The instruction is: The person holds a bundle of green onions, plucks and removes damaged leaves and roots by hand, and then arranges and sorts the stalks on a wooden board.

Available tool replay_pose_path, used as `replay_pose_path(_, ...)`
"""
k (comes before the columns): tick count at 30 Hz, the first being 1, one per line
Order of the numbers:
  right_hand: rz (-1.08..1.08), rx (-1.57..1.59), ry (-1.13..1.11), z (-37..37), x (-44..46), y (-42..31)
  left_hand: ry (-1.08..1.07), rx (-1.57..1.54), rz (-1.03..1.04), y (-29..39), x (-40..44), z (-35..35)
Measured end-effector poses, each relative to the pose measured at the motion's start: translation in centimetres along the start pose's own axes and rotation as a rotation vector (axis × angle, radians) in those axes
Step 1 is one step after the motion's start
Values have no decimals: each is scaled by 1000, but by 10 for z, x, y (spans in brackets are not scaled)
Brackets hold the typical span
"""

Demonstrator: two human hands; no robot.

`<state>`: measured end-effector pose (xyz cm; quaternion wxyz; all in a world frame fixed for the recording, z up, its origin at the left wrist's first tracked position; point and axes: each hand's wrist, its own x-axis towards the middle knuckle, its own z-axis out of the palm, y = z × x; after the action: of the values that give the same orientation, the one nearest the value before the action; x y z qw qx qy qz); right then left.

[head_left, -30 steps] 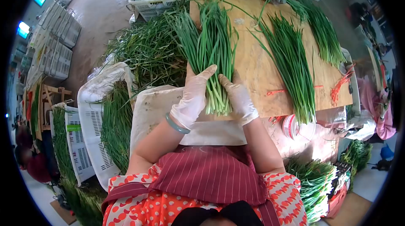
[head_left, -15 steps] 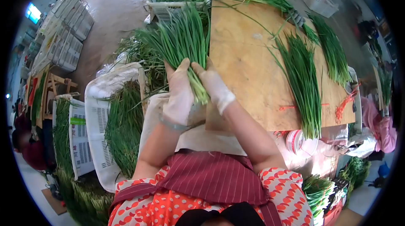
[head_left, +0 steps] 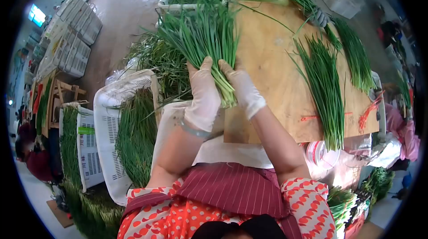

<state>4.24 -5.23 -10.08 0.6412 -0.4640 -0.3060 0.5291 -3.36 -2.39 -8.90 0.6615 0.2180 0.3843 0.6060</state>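
Note:
A bunch of long green stalks (head_left: 207, 38) fans out between my two gloved hands, its pale cut ends pointing down toward me. My left hand (head_left: 204, 91) is wrapped round the left side of the bunch, thumb on top. On the right side my right hand (head_left: 240, 83) grips the same bunch near its base. Both hands are over the left edge of the wooden board (head_left: 267, 83). Another bunch (head_left: 323, 91) lies on the board at the right, across a red tie (head_left: 310, 117), and a further bunch (head_left: 356, 56) rests beyond it.
Loose greens (head_left: 167, 67) are heaped left of the board. White crates (head_left: 107, 145) of greens stand at the left, another crate (head_left: 165, 9) at the far side. Across the board, a co-worker's gloved hand (head_left: 320, 17) holds stalks. A roll of tape (head_left: 315, 152) sits below the board.
Both my hands moved left with the bunch, off the board's middle, then slightly back right. Its leaves have fanned wider. The co-worker's hands and stalks shifted at the far edge.

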Motion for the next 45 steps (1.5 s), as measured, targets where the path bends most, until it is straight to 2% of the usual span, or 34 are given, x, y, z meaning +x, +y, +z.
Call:
replay_pose_path(1,-121,-34,9,-1,-15,-8,-107,-54,69,5,-17,10)
replay_pose_path(2,-90,68,5,-3,-27,-24,-213,-109,139,7,-31,18)
replay_pose_path(6,-159,-70,47,-45,-50,-52,-321,-158,94,-10,-65,47)
replay_pose_path(8,-30,-415,185,-77,-67,-62,-362,-71,117,-38,-77,43)
replay_pose_path(10,-40,-503,133,-100,-91,-68,-418,11,149,-57,-82,28)
replay_pose_path(11,-41,-505,137,-124,-93,-59,-423,57,-15,-65,-88,17)
replay_pose_path(12,-69,-677,160,-155,-95,-35,-428,108,-187,-73,-91,8)
replay_pose_path(13,-95,-852,184,-164,-99,-28,-434,108,-198,-77,-89,0)
replay_pose_path(14,-95,-832,247,-170,-104,-27,-433,172,-248,-77,-83,-9)
replay_pose_path(15,-96,-833,263,-168,-107,-31,-435,239,-297,-74,-80,-12)
replay_pose_path(18,-198,-1520,471,-163,-107,-38,-427,331,-355,-57,-85,-10)
replay_pose_path(19,-203,-1525,476,-160,-108,-44,-419,374,-372,-52,-84,-10)
replay_pose_path(21,-549,-1545,432,-139,-113,-54,-506,333,-369,-50,-82,-24)
replay_pose_path(22,-578,-1547,405,-131,-115,-52,-519,405,-352,-44,-85,-28)
replay_pose_path(23,-575,-1549,407,-123,-116,-48,-529,475,-334,-39,-86,-33)
replay_pose_path(25,-367,-1625,285,-106,-117,-38,-603,451,-311,-46,-78,-50)
replay_pose_path(27,-356,-1687,280,-97,-115,-24,-596,778,45,-59,-72,-66)
replay_pose_path(28,-369,-1655,168,-93,-115,-21,-598,775,44,-57,-72,-70)
replay_pose_path(30,-410,-1547,-22,-88,-114,-25,-641,950,301,-52,-75,-70)
replay_pose_path(31,-404,-1552,-21,-91,-114,-28,-644,946,295,-53,-76,-70)
replay_pose_path(33,-416,-1322,-185,-97,-111,-35,-644,1086,354,-52,-76,-71)
replay_pose_path(34,-294,-1304,-103,-94,-108,-45,-642,1085,353,-49,-76,-69)
replay_pose_path(35,-292,-1304,-107,-97,-102,-48,-671,1228,368,-43,-77,-66)
replay_pose_path(36,-395,-1324,18,-101,-98,-52,-699,1370,382,-39,-78,-64)
replay_pose_path(37,-498,-1341,147,-104,-93,-55,-698,1370,379,-38,-80,-63)
replay_pose_path(39,-427,-1343,213,-111,-82,-62,-651,1391,599,-37,-83,-63)
replay_pose_path(41,-477,-1489,373,-124,-64,-62,-658,1425,663,-38,-84,-62)
replay_pose_path(43,-536,-1589,347,-132,-40,-57,-669,1458,735,-39,-83,-58)
replay_pose_path(45,-598,-1686,321,-141,-23,-48,-701,1502,967,-41,-82,-53)
